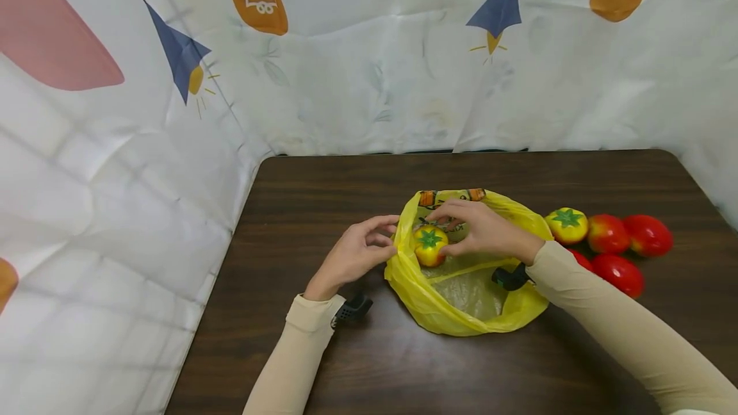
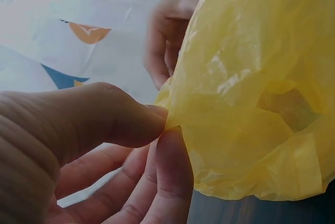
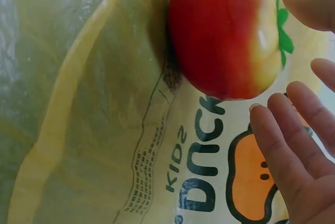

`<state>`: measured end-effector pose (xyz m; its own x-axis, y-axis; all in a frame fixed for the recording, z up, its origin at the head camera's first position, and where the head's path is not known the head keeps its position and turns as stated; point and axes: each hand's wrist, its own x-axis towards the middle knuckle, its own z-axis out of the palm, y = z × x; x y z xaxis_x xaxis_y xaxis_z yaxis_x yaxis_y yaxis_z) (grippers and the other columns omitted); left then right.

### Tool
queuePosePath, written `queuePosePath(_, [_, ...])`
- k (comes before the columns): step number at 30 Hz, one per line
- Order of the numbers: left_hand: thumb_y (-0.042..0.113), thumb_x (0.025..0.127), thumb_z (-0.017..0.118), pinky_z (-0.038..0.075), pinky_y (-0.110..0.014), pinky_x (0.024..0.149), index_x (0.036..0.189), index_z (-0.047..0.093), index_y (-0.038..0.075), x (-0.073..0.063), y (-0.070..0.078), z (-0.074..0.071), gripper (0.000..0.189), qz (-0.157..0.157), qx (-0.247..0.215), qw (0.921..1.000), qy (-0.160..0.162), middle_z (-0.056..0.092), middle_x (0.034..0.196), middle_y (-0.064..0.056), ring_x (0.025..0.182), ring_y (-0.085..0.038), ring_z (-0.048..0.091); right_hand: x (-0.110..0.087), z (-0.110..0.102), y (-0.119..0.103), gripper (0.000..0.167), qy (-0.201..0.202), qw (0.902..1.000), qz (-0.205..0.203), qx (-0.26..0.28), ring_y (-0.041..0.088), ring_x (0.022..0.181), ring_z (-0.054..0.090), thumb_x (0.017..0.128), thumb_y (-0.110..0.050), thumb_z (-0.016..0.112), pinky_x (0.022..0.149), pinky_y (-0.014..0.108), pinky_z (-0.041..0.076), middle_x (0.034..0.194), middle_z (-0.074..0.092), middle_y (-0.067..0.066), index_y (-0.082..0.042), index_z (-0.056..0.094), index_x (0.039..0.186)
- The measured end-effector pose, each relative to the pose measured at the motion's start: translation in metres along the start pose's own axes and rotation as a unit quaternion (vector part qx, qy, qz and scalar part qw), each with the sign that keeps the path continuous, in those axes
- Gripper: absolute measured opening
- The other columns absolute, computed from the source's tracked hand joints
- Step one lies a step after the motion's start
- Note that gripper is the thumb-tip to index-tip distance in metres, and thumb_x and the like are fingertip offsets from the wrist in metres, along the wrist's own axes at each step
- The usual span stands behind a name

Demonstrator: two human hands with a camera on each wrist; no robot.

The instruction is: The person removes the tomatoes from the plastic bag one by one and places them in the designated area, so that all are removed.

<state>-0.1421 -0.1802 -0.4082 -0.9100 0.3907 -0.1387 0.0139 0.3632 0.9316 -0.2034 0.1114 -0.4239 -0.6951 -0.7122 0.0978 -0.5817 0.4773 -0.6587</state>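
Observation:
A yellow plastic bag (image 1: 412,300) stands on the table with its mouth open upward. At the bag's left rim my left hand (image 1: 360,252) pinches the plastic (image 2: 235,103) between thumb and forefinger. My right hand (image 1: 478,229) reaches in over the opposite rim, its fingers spread and bare. Between that thumb and the fingers is a toy tomato (image 1: 429,250) with a green star-shaped leaf top. In the right wrist view the tomato (image 3: 225,35) shows red turning yellow, and a gap separates it from the fingertips (image 3: 259,116). Printing marks the bag's inner wall.
Right of the bag, beside my right forearm, lie several more toy tomatoes: a yellow-topped one (image 1: 567,226), a red-yellow one (image 1: 608,234) and red ones (image 1: 648,235). The dark wooden table (image 1: 323,191) meets a patterned white curtain (image 1: 357,82) at its back and left.

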Motion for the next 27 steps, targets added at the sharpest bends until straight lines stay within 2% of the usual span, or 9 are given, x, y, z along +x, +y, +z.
queuePosePath(6, [0.015,0.094,0.070,0.060,-0.027,0.086,0.149,0.055,0.020,0.0004,0.0004,-0.0004,0.057,0.004,0.007,1.0000,0.006,0.063,0.136,-0.008,0.109,-0.018,0.071,0.0055,0.0017,0.0021,0.059,-0.013,0.9999,0.007,0.007,0.017,0.108,0.069,0.082,-0.030,0.089,0.092,0.036,0.062,0.132,0.066,0.004,-0.015,0.066,0.134])
queuePosePath(14, [0.014,0.094,0.070,0.060,-0.029,0.090,0.149,0.055,0.019,0.0009,0.0004,-0.0001,0.057,0.000,0.008,0.9999,0.006,0.063,0.136,-0.008,0.108,-0.017,0.070,0.0083,0.0052,0.0039,0.059,-0.027,0.9996,0.002,0.010,0.015,0.111,0.066,0.080,-0.038,0.089,0.095,0.036,0.060,0.130,0.067,-0.002,-0.022,0.067,0.132])
queuePosePath(20, [0.014,0.094,0.070,0.060,-0.029,0.090,0.149,0.055,0.019,0.0003,-0.0007,-0.0005,0.057,0.002,0.008,0.9999,0.008,0.063,0.137,-0.008,0.109,-0.018,0.070,0.0101,0.0075,0.0053,0.060,-0.036,0.9993,-0.003,-0.004,0.015,0.113,0.065,0.080,-0.043,0.088,0.096,0.040,0.059,0.130,0.066,-0.003,-0.024,0.067,0.133])
queuePosePath(27, [0.014,0.094,0.070,0.060,-0.027,0.087,0.149,0.055,0.019,-0.0001,-0.0008,-0.0010,0.057,0.002,0.010,0.9999,0.009,0.062,0.137,-0.009,0.108,-0.018,0.070,0.0091,0.0076,0.0043,0.058,-0.035,0.9991,-0.006,-0.024,0.014,0.113,0.065,0.079,-0.040,0.089,0.096,0.041,0.058,0.129,0.066,-0.004,-0.025,0.067,0.131])
